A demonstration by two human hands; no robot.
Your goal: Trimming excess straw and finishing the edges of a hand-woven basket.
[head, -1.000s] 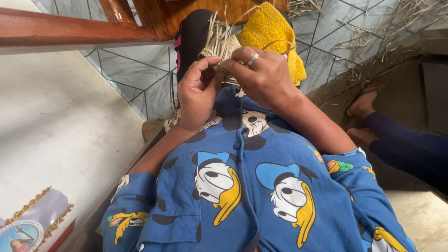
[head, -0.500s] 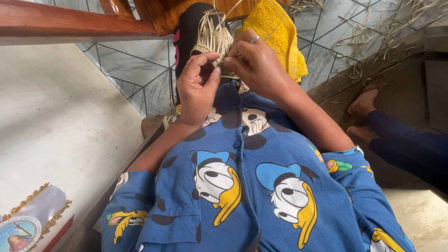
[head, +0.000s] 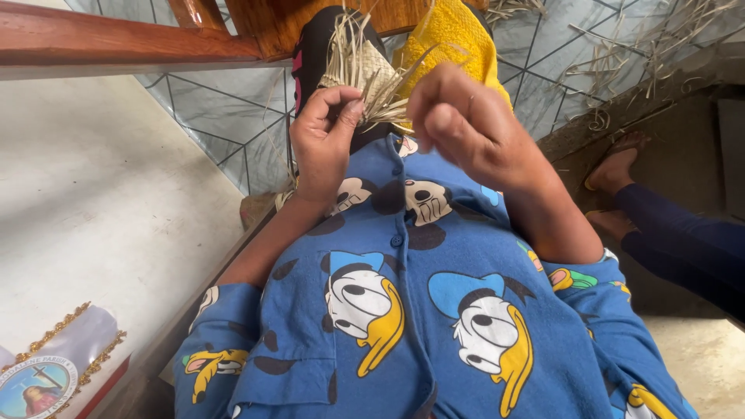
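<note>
The left hand [head: 324,140] pinches the woven straw piece [head: 358,71] by its near edge, thumb and fingers closed on the strands, holding it up in front of the chest. Half a second ago the right hand [head: 466,124] was pressed against the straw; now it has drawn off to the right, fingers curled shut (whether a strand runs through them I cannot tell). That pull looks like one weave stroke being tightened. A yellow cloth [head: 458,39] lies beyond.
</note>
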